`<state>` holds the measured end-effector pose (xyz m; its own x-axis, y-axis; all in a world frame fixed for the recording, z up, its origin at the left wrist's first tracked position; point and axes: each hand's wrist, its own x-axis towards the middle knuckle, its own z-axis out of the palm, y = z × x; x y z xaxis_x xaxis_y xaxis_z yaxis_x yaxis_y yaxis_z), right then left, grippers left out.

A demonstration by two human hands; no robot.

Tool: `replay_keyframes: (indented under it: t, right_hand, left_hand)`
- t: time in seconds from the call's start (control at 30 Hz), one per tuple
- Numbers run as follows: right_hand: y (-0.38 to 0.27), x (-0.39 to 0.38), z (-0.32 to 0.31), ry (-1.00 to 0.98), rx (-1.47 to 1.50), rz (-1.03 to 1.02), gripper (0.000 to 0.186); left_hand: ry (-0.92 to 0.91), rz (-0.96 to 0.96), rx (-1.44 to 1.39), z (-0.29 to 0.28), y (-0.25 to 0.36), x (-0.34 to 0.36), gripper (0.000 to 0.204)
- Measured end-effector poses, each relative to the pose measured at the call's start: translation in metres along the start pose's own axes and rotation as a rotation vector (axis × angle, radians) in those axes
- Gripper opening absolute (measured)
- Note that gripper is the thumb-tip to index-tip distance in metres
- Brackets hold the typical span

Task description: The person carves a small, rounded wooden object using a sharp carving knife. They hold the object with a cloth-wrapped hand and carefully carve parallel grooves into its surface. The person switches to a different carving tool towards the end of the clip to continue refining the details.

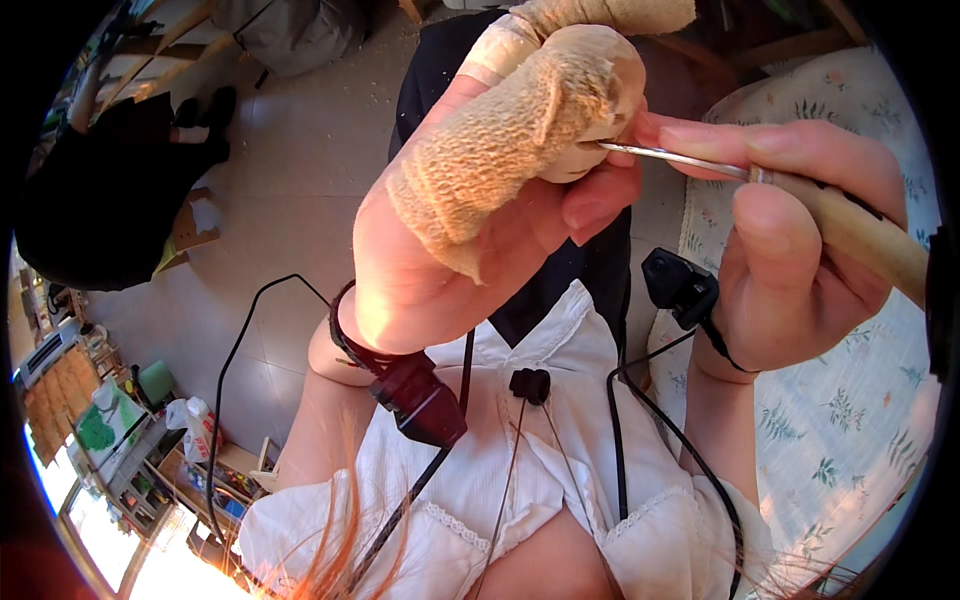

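Head view: left hand (480, 200) raised close to the lens, palm toward the camera, fingers curled and clenched about a small pale carved piece (600, 110), apparently wood, seated between bandaged thumb and fingertips. Thumb wrapped in beige gauze bandage (500, 150), lying across the near face of the piece, presumably as guard against the blade and as brace. Right hand (800, 240) closed in a pen-like grasp on a carving tool's wooden handle (860, 235), index finger extended along the top toward the ferrule, likely for fine control. Thin metal shaft (670, 157) running leftward from those fingertips, tip touching the piece just below the bandaged thumb's end; exact edge contact hidden by the thumb. Both hands nearly touching at the fingertips, judged a steadying arrangement for small cuts. Black wrist-worn devices: one under the left wrist (415, 395), one beside the right wrist (680, 285), cables trailing down over a white garment (520, 490). Beyond the right-hand fingers, a floral-patterned cloth (850, 420). Beyond the left-hand fingers, a pale tiled floor (290, 200) with scattered shavings; dark seated figure (110, 190) at far left, well apart.
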<state>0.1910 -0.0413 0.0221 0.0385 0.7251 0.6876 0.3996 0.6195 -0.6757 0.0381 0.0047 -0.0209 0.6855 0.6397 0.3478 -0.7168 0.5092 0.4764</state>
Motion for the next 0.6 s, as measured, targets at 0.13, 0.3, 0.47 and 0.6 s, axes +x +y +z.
replay_keyframes:
  t: [0.13,0.3,0.47,0.6]
  right_hand:
    - [0.001,-0.006,0.006,0.066,0.021,0.027,0.015]
    - [-0.002,-0.004,0.015,0.101,0.053,0.019,0.015]
    - [0.013,-0.004,0.005,0.002,0.021,-0.143,0.017]
    - [0.008,-0.005,0.006,-0.098,0.097,-0.099,0.02]
  left_hand:
    - [-0.005,0.071,0.044,0.002,-0.005,-0.001,0.07]
    - [0.116,-0.008,0.029,-0.001,0.006,-0.006,0.07]
    - [0.124,-0.01,-0.016,0.005,0.006,-0.002,0.066]
    - [0.027,0.01,-0.079,0.003,0.003,0.002,0.062]
